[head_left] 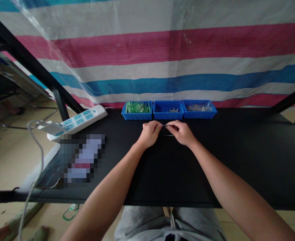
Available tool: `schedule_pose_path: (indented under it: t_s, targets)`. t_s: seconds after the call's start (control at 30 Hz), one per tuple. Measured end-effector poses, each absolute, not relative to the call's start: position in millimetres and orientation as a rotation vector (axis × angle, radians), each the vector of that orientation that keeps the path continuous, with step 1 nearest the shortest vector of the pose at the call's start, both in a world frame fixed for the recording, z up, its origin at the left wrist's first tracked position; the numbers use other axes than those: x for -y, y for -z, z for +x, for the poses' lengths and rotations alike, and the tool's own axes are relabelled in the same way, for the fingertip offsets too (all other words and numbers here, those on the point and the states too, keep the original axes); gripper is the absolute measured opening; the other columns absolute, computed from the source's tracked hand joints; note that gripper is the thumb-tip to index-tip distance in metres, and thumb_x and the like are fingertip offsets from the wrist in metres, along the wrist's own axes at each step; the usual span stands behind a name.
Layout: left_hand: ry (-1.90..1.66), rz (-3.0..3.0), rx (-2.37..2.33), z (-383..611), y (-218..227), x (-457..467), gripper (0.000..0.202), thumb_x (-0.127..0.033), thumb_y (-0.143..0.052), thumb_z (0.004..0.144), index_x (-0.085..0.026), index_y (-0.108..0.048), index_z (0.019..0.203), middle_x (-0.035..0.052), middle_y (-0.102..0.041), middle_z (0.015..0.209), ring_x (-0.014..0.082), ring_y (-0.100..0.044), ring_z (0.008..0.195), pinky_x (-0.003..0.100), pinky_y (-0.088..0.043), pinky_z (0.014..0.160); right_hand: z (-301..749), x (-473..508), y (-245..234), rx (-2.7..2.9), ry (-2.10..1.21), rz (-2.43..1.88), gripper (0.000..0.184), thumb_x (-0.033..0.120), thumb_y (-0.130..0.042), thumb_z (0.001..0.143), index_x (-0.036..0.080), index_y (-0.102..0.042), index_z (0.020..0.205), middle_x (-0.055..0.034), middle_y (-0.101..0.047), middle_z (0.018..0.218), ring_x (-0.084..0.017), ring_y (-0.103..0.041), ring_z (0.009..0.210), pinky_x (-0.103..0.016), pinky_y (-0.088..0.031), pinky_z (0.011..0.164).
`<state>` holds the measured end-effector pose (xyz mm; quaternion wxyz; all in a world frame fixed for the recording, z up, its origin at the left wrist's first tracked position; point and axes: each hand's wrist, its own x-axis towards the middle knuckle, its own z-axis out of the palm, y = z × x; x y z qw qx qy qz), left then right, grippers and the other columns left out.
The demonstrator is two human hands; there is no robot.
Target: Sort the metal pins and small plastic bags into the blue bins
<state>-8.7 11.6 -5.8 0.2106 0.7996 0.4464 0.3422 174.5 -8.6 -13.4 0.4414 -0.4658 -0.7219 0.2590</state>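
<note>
Pinched From Both Sides!

My left hand [151, 131] clamps one end of a thin metal piece [164, 125], my right hand [181, 132] grips the other, fingertips close but apart, over the surface [250, 150]! A light, level pinch with thumbs in line looks best, well clear of the slim loose piece [168, 135] lying just nearer me. Behind, the left blue bin [137, 116] brims with green packets [137, 107]; the middle bin [167, 115] shows scattered metal bits [174, 110]; the right bin [200, 115] carries clear plastic bags [199, 107], contents too blurred to call!
</note>
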Motion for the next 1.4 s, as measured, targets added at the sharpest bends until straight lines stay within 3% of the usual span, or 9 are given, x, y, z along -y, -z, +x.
schedule_pose_path:
  t_s: [0.2,0.43,0.57,0.73,0.83,0.93,1.07,1.27,1.4]
  targets:
    - [-0.977,2.243,-1.234,-8.6,6.0,-11.4,0.016,-0.024,-0.048,0.09,-0.017,-0.063,0.088,0.0048,-0.07,0.087,0.0173,-0.064,0.082,0.031,-0.045,0.076,175.8,10.1,13.8,1.642,-0.893,-1.088,0.026,0.03,-0.064,0.077,0.018,-0.067,0.1,-0.0044,-0.07,0.08,-0.017,-0.062,0.071,-0.029,-0.044,0.061]
    - [-0.944,2.272,-1.233,-8.4,4.9,-9.8,0.013,-0.022,-0.052,0.089,-0.019,-0.063,0.094,0.0047,-0.07,0.091,0.0192,-0.064,0.091,0.035,-0.044,0.085,178.6,10.9,11.3,1.547,-1.006,-0.984,0.016,0.03,-0.064,0.075,0.018,-0.069,0.084,-0.0043,-0.071,0.079,-0.017,-0.062,0.069,-0.031,-0.046,0.064]
    - [-0.983,2.264,-1.322,-8.4,6.7,-10.2,0.022,-0.022,-0.057,0.086,-0.019,-0.059,0.108,0.0062,-0.067,0.105,0.0201,-0.062,0.098,0.038,-0.042,0.09,182.5,7.6,12.2,1.605,-0.689,-1.079,0.019,0.03,-0.061,0.076,0.019,-0.068,0.09,-0.0059,-0.071,0.087,-0.019,-0.061,0.075,-0.033,-0.048,0.067]
    - [-0.956,2.285,-1.422,-6.8,10.5,-10.5,0.025,-0.021,-0.057,0.085,-0.02,-0.057,0.109,0.0059,-0.065,0.11,0.0218,-0.061,0.102,0.042,-0.039,0.093,192.8,-4.7,16.1,1.756,-0.02,-1.272,0.039,0.026,-0.058,0.077,0.018,-0.063,0.115,-0.0106,-0.067,0.115,-0.029,-0.054,0.107,-0.047,-0.042,0.095]
    - [-0.921,2.303,-1.427,-5.8,11.5,-9.9,0.025,-0.022,-0.056,0.086,-0.021,-0.057,0.11,0.0058,-0.065,0.111,0.0224,-0.06,0.105,0.042,-0.038,0.093,197.4,-11.1,22.5,1.827,0.094,-1.439,0.056,0.028,-0.059,0.077,0.018,-0.053,0.131,-0.0121,-0.055,0.135,-0.034,-0.046,0.115,-0.054,-0.038,0.096]
    - [-0.891,2.317,-1.429,-6.1,11.7,-9.9,0.025,-0.022,-0.055,0.086,-0.02,-0.057,0.111,0.0064,-0.065,0.112,0.0228,-0.059,0.107,0.042,-0.037,0.094,199.3,-13.3,27.4,1.855,0.108,-1.503,0.062,0.03,-0.061,0.077,0.02,-0.048,0.136,-0.0127,-0.045,0.144,-0.036,-0.044,0.118,-0.055,-0.038,0.094]
    - [-0.851,2.339,-1.41,-7.6,11.3,-9.9,0.023,-0.021,-0.053,0.087,-0.02,-0.059,0.109,0.0068,-0.064,0.11,0.0235,-0.058,0.108,0.043,-0.036,0.093,199.5,-12.7,26.9,1.758,0.143,-1.413,0.052,0.026,-0.058,0.077,0.016,-0.053,0.128,-0.0153,-0.053,0.133,-0.033,-0.047,0.117,-0.051,-0.039,0.097]
    - [-0.743,2.433,-1.283,-7.6,7.6,-5.1,0.015,-0.027,-0.056,0.084,-0.021,-0.064,0.095,0.0052,-0.065,0.105,0.0226,-0.058,0.104,0.042,-0.035,0.09,195.7,-8.9,21.2,1.722,0.08,-1.298,0.013,0.018,-0.053,0.078,0.018,-0.065,0.084,-0.008,-0.067,0.085,-0.024,-0.058,0.087,-0.04,-0.046,0.083]
    - [-0.636,2.519,-1.21,-7.1,8.6,-3.7,0.013,-0.028,-0.061,0.082,-0.021,-0.066,0.09,0.0053,-0.063,0.108,0.0235,-0.056,0.105,0.042,-0.033,0.089,191.1,-5.8,19.7,1.753,0.018,-1.283,0.01,0.014,-0.054,0.076,0.019,-0.062,0.074,-0.0059,-0.066,0.075,-0.022,-0.058,0.076,-0.035,-0.047,0.075]
